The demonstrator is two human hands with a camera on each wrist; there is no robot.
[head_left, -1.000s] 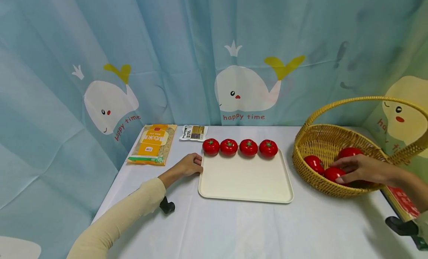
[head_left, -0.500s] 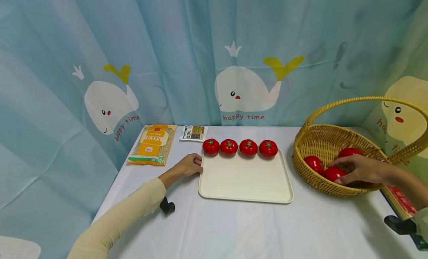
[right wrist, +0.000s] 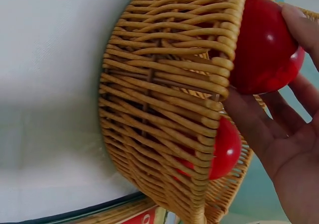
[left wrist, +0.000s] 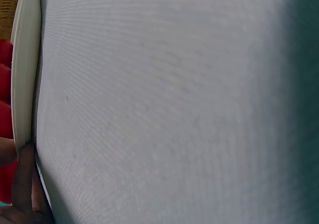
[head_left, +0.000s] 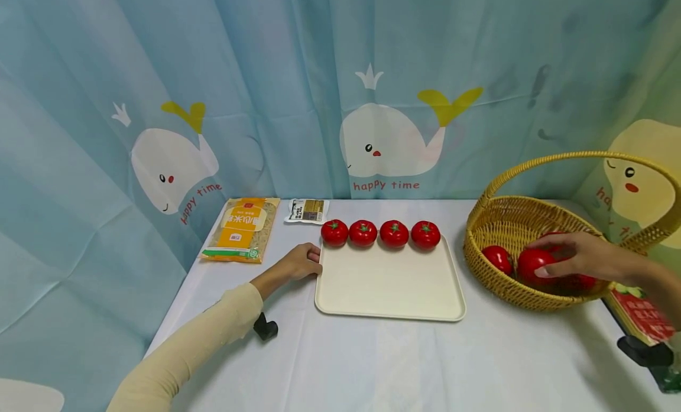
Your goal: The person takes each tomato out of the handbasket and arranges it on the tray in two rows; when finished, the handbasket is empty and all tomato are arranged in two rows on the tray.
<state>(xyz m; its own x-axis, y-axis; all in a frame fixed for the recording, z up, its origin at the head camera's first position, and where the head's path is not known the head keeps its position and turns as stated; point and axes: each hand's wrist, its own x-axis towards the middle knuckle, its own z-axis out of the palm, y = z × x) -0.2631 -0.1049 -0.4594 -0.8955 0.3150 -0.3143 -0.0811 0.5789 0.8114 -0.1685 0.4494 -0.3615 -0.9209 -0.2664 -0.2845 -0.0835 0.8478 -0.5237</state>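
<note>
At the left edge of a cream tray [head_left: 391, 285], my left hand [head_left: 302, 262] pinches the rim. The left wrist view shows the thumb above and fingers below that rim [left wrist: 26, 74]. Several red tomatoes [head_left: 393, 233] with green tops sit in a row along the tray's far side. My right hand [head_left: 596, 257] holds a tomato [head_left: 533, 265] at the near side of a wicker basket [head_left: 505, 289]. In the right wrist view, thumb and fingers span this tomato [right wrist: 266, 47] just above the basket rim. Other tomatoes [head_left: 497, 258] lie inside the basket.
The basket's tall handle [head_left: 571, 156] arches over the right side. A yellow-labelled bag of grain [head_left: 242, 230] and a small white-and-brown packet [head_left: 307, 211] lie at the back left. A red printed package [head_left: 641, 314] lies at the right edge, partly under the arm.
My right hand has raised the tomato slightly within the basket, uncovering another tomato beneath the hand. The left hand stays on the tray rim.
</note>
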